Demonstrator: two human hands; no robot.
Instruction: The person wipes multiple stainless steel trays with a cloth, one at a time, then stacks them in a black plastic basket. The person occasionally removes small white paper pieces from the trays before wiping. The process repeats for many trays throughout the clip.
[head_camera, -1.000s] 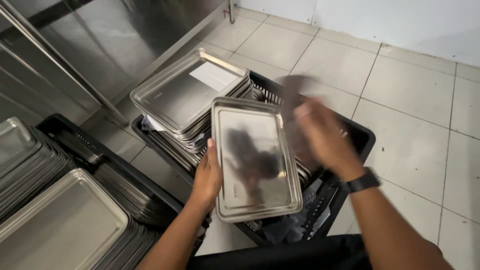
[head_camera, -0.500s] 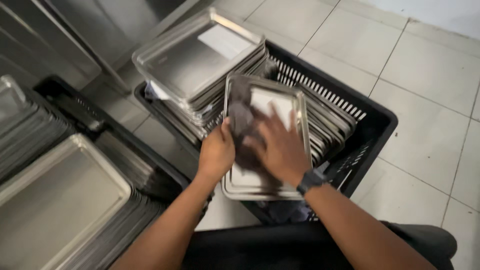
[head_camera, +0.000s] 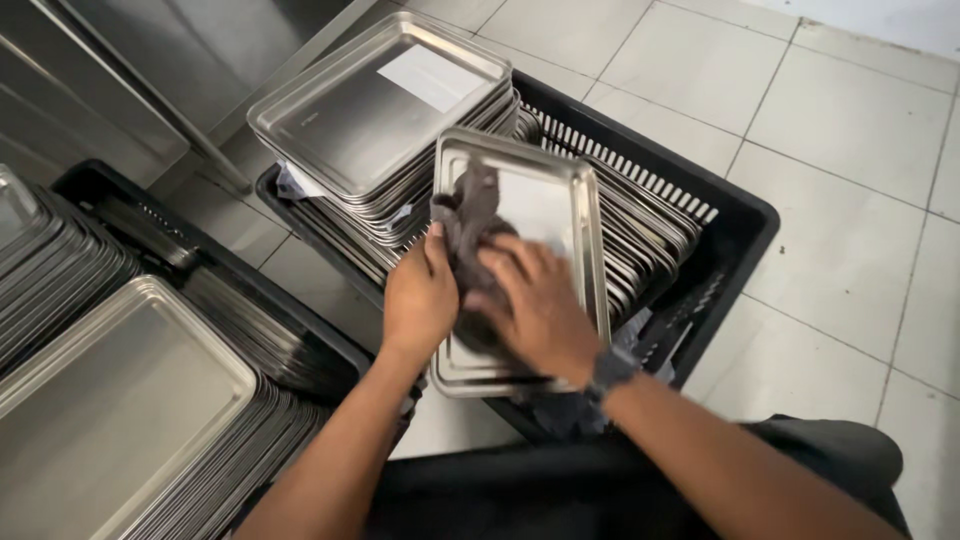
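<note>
My left hand (head_camera: 420, 298) grips the left edge of a rectangular steel tray (head_camera: 545, 205), holding it tilted above a black plastic crate (head_camera: 740, 225). My right hand (head_camera: 535, 305) presses a dark grey cloth (head_camera: 468, 215) against the tray's inner face. The cloth bunches up toward the tray's upper left corner. A dark watch (head_camera: 610, 368) sits on my right wrist.
A stack of steel trays (head_camera: 375, 110) rests on the crate's far left end, and more trays stand on edge inside the crate (head_camera: 650, 215). Another black crate (head_camera: 120, 200) at left holds stacks of trays (head_camera: 110, 410). Steel table legs and tiled floor (head_camera: 830, 130) lie beyond.
My right hand came down from the air onto the tray with the cloth and now rubs lower on it. The view has shifted slightly closer over the crate.
</note>
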